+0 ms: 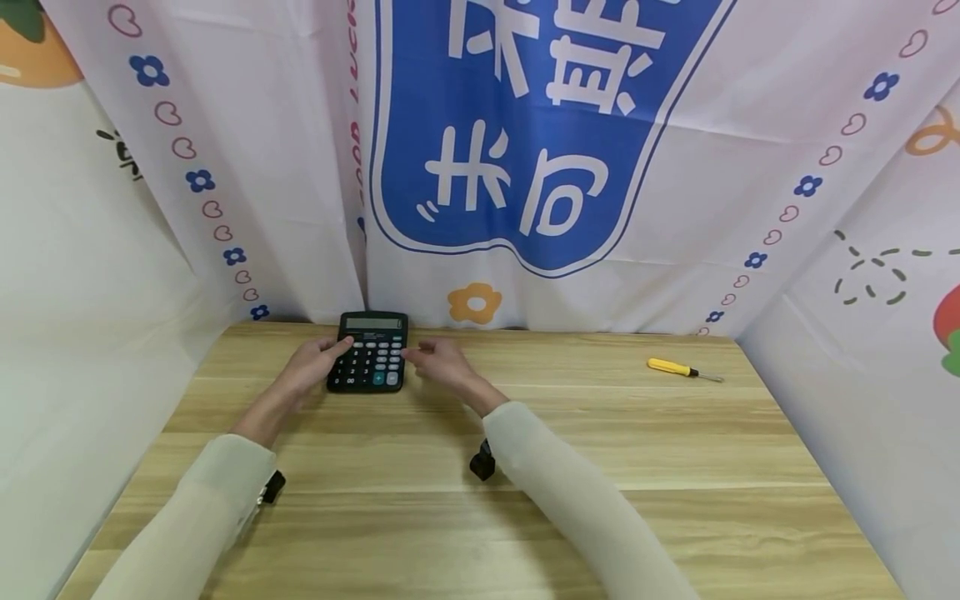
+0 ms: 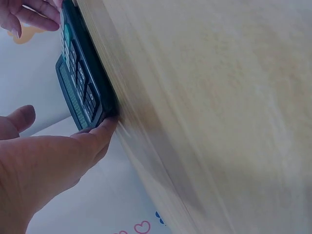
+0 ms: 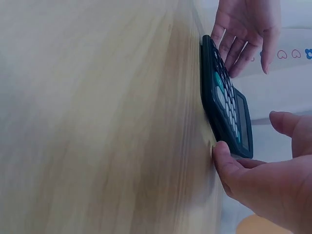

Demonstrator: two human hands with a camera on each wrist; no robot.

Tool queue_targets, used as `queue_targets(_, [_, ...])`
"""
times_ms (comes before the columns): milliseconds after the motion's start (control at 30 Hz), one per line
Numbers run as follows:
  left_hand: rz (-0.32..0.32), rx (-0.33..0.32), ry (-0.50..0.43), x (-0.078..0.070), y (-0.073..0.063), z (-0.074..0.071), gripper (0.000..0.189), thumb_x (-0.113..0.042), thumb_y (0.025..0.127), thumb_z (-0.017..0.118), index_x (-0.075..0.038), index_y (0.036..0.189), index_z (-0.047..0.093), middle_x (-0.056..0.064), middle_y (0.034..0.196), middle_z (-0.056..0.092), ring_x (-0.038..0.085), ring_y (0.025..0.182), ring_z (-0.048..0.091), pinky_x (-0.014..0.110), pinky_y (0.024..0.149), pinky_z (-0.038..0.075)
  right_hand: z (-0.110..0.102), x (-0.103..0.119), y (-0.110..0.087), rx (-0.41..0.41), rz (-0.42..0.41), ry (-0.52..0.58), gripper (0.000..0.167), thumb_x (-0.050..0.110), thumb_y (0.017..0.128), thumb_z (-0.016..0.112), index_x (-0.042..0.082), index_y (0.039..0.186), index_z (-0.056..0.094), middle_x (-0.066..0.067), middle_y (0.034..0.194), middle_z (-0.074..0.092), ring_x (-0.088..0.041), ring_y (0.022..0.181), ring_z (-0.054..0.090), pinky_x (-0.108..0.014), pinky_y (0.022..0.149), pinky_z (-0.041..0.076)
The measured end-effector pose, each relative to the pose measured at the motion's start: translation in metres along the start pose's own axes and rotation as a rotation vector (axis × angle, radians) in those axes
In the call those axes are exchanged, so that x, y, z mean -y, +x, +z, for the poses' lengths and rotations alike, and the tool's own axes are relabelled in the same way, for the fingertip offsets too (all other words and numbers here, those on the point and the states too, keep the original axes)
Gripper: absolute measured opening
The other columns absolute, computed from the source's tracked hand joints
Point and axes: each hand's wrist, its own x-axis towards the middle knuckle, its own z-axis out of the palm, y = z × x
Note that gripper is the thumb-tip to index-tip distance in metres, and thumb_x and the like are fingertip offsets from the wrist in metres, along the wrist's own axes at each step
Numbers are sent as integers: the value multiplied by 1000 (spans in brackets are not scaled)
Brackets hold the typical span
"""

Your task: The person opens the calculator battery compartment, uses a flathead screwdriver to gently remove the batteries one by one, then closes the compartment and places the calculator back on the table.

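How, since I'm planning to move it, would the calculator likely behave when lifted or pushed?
The calculator has a hard-looking case, so it should stay stiff. Its broad, flat shape makes rolling or tipping unlikely. Pushed, it would probably slide on the smooth-looking table.

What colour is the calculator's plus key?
Teal: the plus key shows best in the head view.

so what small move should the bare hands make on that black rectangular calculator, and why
Perhaps the left hand and right hand should lower their thumbs onto the calculator: their fingers sit at its opposite sides, but both thumbs look raised off it in the wrist views, so neither pinches it yet.
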Motion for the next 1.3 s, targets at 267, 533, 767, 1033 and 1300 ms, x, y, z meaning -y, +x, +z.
queue_targets(267, [-28,15,-31,-1,2,-1,73,-42,116,37,9,165,17,33,165,31,47,156,27,60,127,24,15,3,10,-57,29,64,62,29,106,68,-8,152,50,-22,144,63,-30,121,71,-38,101,58])
queue_targets(533, [-52,1,-15,0,5,-1,73,-35,116,41,11,164,11,34,167,26,47,156,25,58,127,25,25,8,14,-143,81,99,45,21,103,72,-2,141,64,-13,127,73,-22,107,73,-34,92,61])
queue_targets(767, [-21,-29,4,4,9,0,65,-19,115,46,15,161,17,36,160,35,42,147,39,50,123,36,23,9,15,-123,67,175,39,7,102,71,-6,138,64,-15,124,71,-23,109,71,-35,95,61])
queue_targets(1033, [-31,-48,31,2,9,1,56,-7,111,52,16,157,31,36,155,42,41,141,46,48,119,43,21,6,17,-152,82,189,40,3,100,72,-6,138,64,-17,128,69,-22,109,70,-32,93,61])
queue_targets(1300, [-47,-12,13,1,9,3,51,-6,110,53,17,153,37,35,152,46,38,137,51,45,115,46,20,1,20,-135,77,167,31,1,98,73,-5,129,70,-13,118,74,-19,102,71,-29,87,61])
